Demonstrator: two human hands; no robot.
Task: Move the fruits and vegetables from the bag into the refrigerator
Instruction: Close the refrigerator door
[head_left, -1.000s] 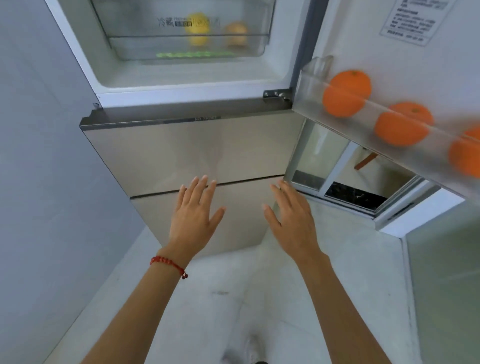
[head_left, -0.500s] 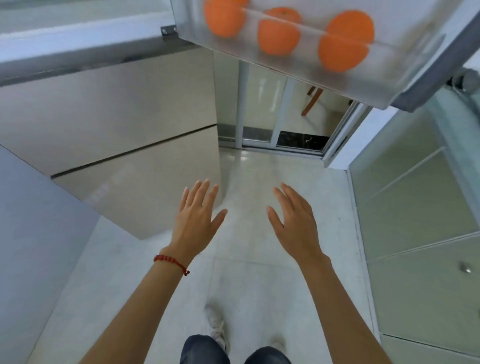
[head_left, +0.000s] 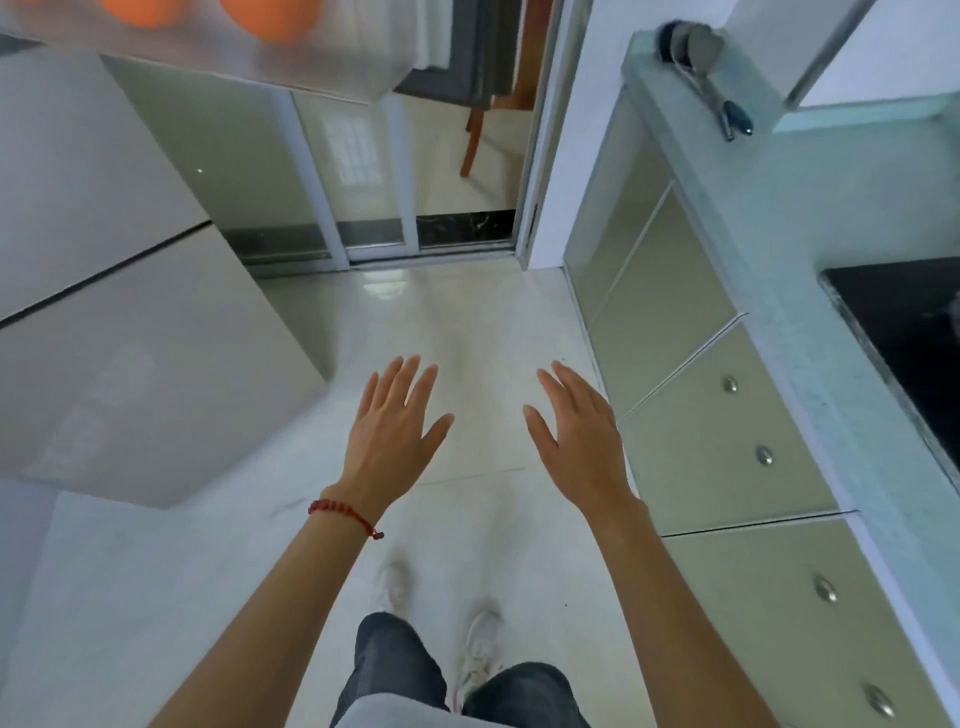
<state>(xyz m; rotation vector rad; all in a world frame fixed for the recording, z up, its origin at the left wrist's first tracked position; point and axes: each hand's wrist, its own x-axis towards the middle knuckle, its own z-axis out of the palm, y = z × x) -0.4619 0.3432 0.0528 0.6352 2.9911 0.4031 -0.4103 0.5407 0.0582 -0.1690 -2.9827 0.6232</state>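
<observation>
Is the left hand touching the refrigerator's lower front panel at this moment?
Apart. The head view shows the left hand open over the floor, with a clear strip of floor between its fingers and the refrigerator panel's edge.

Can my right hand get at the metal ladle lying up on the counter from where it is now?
Probably yes, with a long reach. The right hand is open and empty over the floor, and the ladle lies uncovered on the counter ahead on that side, with nothing between them. It does look far off.
</observation>
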